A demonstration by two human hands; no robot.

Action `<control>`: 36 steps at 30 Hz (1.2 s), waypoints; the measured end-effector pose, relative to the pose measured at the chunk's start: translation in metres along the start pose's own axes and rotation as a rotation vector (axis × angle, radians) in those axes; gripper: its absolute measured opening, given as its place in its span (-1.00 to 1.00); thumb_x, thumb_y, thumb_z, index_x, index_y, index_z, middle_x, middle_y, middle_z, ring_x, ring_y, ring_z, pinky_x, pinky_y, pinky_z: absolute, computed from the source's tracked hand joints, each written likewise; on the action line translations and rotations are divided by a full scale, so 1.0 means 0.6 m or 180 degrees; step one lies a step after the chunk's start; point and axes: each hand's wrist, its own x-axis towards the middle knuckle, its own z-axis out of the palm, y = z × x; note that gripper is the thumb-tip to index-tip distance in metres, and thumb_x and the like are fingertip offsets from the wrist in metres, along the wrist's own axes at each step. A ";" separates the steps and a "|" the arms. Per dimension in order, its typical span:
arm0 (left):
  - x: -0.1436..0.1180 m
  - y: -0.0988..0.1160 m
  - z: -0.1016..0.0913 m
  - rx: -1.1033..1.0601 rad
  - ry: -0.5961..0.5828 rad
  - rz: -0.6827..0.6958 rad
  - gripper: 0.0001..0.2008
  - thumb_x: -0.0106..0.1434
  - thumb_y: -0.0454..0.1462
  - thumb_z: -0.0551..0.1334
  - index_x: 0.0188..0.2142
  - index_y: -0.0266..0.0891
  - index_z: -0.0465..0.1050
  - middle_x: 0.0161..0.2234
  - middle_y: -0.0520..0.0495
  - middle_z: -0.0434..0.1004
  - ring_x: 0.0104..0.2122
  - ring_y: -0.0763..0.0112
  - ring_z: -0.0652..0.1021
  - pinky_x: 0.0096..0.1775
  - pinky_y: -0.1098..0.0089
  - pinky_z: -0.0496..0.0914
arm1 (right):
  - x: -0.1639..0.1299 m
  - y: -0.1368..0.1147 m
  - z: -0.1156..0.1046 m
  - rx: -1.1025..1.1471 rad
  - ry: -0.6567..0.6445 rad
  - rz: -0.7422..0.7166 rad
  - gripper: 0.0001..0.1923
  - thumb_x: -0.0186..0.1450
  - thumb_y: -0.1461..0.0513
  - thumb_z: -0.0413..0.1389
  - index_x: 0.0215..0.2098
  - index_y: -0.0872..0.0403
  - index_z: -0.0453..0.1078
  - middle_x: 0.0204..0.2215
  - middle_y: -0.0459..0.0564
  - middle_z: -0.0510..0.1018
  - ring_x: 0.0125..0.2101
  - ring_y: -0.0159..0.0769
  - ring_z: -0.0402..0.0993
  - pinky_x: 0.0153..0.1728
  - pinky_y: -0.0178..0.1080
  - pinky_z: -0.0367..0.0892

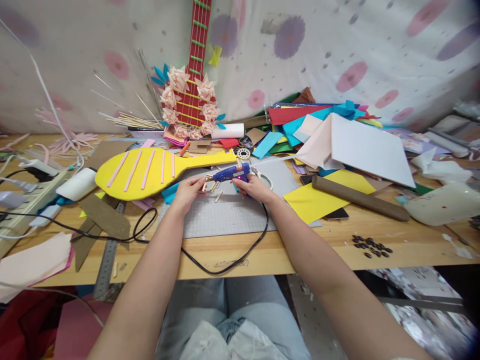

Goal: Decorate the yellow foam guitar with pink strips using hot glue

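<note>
My right hand (252, 187) is wrapped round the handle of a blue hot glue gun (229, 173), whose nozzle points left. My left hand (190, 192) is closed in a pinch by the nozzle, on what looks like a short pale stick (204, 187). Under the gun, several short wooden stick pieces (218, 196) lie on a grey cutting mat (210, 220). Just behind my left hand is a yellow guitar-shaped cutout (150, 172) with pink strips across its body.
A black cord (228, 270) loops along the table front. Behind stands a red paper guitar (189, 102) with paper flowers. Coloured sheets, a white board (371, 150) and a brown roll (360, 199) lie right, near black beads (371, 246). A power strip (33, 200) is at left.
</note>
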 end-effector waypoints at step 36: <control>0.002 -0.001 -0.003 0.0030 -0.0015 -0.0067 -0.66 -0.11 -0.14 0.36 -0.35 -0.32 0.54 -0.54 0.00 0.42 -0.52 0.50 0.39 -0.45 0.42 0.37 | -0.012 -0.019 -0.008 0.0028 -0.0109 0.0099 -0.64 0.06 -0.02 0.15 -0.49 0.11 0.25 -0.68 -0.19 0.33 -0.69 -0.51 0.25 -0.66 -0.39 0.24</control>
